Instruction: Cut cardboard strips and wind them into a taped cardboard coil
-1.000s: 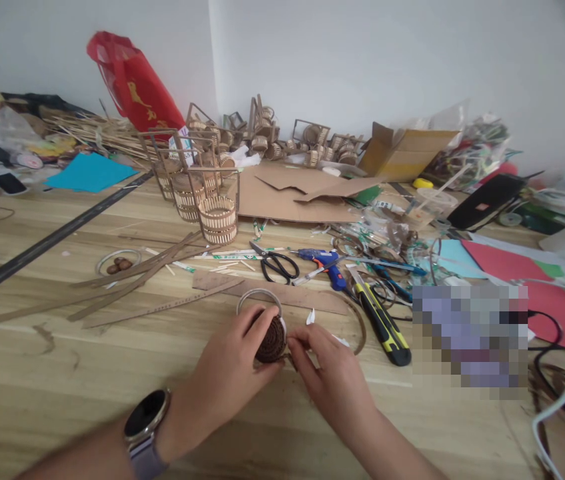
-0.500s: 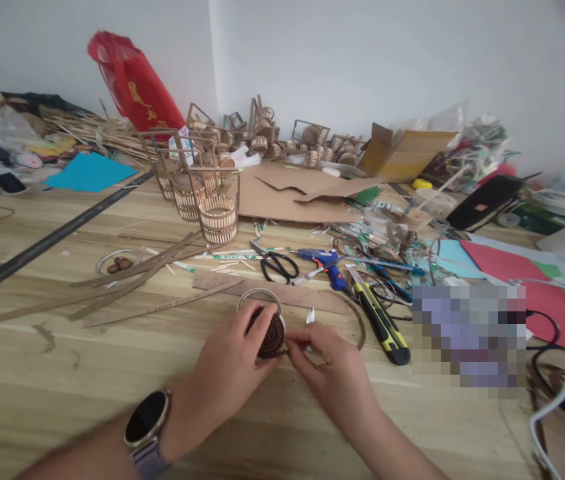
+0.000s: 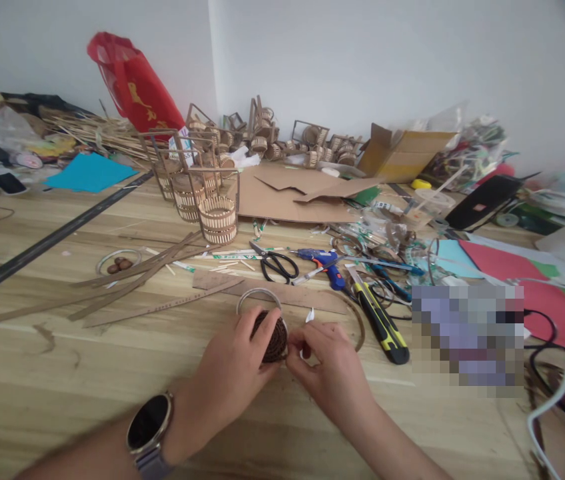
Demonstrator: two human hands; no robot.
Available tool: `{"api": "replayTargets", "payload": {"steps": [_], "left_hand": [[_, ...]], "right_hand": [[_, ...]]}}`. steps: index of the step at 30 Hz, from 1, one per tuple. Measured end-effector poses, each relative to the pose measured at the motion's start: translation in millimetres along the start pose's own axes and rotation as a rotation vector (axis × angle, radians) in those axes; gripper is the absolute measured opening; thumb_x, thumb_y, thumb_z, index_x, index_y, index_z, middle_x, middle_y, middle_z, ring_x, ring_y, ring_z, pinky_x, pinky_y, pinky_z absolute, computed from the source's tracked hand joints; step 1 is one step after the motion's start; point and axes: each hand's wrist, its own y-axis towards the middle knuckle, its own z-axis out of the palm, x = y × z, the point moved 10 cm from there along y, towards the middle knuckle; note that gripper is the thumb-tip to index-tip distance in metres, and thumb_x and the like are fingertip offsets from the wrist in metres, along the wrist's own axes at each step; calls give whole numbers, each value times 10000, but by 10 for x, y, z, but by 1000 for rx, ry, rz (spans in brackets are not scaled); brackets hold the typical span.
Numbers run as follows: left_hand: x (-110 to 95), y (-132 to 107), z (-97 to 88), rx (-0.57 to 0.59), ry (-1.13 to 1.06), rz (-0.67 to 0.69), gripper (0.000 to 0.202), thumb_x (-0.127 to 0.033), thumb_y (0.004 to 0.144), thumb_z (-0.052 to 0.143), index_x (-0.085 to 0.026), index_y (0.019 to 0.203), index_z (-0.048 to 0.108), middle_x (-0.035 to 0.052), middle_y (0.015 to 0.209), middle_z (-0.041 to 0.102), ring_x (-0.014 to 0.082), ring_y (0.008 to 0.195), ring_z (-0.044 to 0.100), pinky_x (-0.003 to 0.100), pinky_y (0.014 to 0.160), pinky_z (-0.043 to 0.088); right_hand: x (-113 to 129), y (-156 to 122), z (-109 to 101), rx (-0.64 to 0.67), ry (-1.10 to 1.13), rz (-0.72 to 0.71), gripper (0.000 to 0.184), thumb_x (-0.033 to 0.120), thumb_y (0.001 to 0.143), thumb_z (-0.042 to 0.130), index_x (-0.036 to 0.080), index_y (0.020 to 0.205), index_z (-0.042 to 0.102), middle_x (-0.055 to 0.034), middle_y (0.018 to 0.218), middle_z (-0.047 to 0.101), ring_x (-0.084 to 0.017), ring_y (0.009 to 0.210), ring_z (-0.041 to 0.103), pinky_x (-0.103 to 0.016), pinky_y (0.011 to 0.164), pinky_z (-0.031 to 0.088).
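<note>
A tightly wound, dark brown coil of cardboard strip [image 3: 275,339] stands on edge, its spiral face toward me. My left hand [image 3: 235,360], with a watch at the wrist, has its fingers wrapped over the coil. Right beside it, my right hand [image 3: 330,360] pinches at the coil's right edge, where the loose brown strip [image 3: 360,327] appears to leave it. Part of that strip is hidden behind the right hand and curves out past it. Just beyond the left fingers lies a pale ring [image 3: 258,291], its near part hidden.
Beyond my hands lie black-handled scissors [image 3: 280,267], a blue glue gun [image 3: 331,268] and a yellow-black utility knife [image 3: 382,323]. Small slatted buckets [image 3: 218,220] stand farther back, near a cardboard sheet [image 3: 292,200]. Flat brown strips [image 3: 137,283] spread across the left.
The coil and my left fingers have shifted slightly right. My right fingers have curled in a little more at the coil's edge; the other things lie as before.
</note>
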Motion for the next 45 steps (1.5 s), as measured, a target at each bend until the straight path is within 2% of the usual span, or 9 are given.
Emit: {"api": "replayTargets", "payload": {"steps": [6,16,22,28,31,34,37,41,45], "left_hand": [[8,23,-21,0,-72,8,728,-83,720,730,-206,1353,393,179,1286,596,361,1047,674,497,803,607],[27,16,-94,-18,-150,14,748,-83,685,776,-199,1345,443,163,1306,594,355,1112,645,496,883,590],[43,32,-108,-8,-183,11,748,-89,689,782,-227,1334,427,151,1313,594,344,1111,647,501,888,589],[55,33,-105,-18,-207,10,728,-103,699,774,-218,1328,425,151,1302,597,340,1125,643,497,904,583],[60,37,-101,-12,-221,6,732,-112,701,777,-217,1334,425,153,1304,593,341,1135,638,500,913,578],[55,41,-118,-17,-235,9,739,-109,697,786,-205,1336,427,158,1301,595,339,1144,633,498,923,573],[60,48,-145,-31,-262,3,716,-104,702,778,-203,1328,444,151,1295,602,332,1149,631,491,936,565],[104,66,-171,-37,-329,-30,673,-116,711,769,-210,1309,475,134,1277,615,317,1148,629,469,946,560],[162,86,-201,-45,-393,-67,678,-98,696,779,-198,1300,489,130,1265,623,298,1151,624,442,970,545]], "right_hand": [[-64,43,-46,12,20,17,143,87,737,547,205,660,574,26,601,621,-140,574,573,-263,646,359],[-499,151,-269,-87,34,163,141,181,787,536,211,652,567,7,614,625,-173,603,582,-288,636,388],[-660,192,-332,-98,90,223,124,220,766,543,228,642,549,-7,632,624,-181,599,570,-288,604,420],[-710,193,-402,-122,107,251,36,226,727,521,232,722,557,-15,701,652,-191,650,610,-293,626,467],[-714,187,-417,-131,138,263,74,202,717,489,235,731,553,-11,722,674,-193,675,634,-293,639,485],[-730,187,-378,-110,170,270,142,211,782,462,232,732,594,-17,728,706,-201,687,661,-297,630,494],[-692,194,-388,-128,137,217,220,235,869,458,225,812,670,-48,813,753,-228,780,692,-344,714,512],[-459,184,-500,-188,173,37,139,230,913,552,226,895,690,-60,882,744,-221,849,679,-351,771,513],[-52,152,-426,3,417,-216,84,274,918,646,222,853,650,-18,748,680,-167,704,638,-285,651,511]]}}
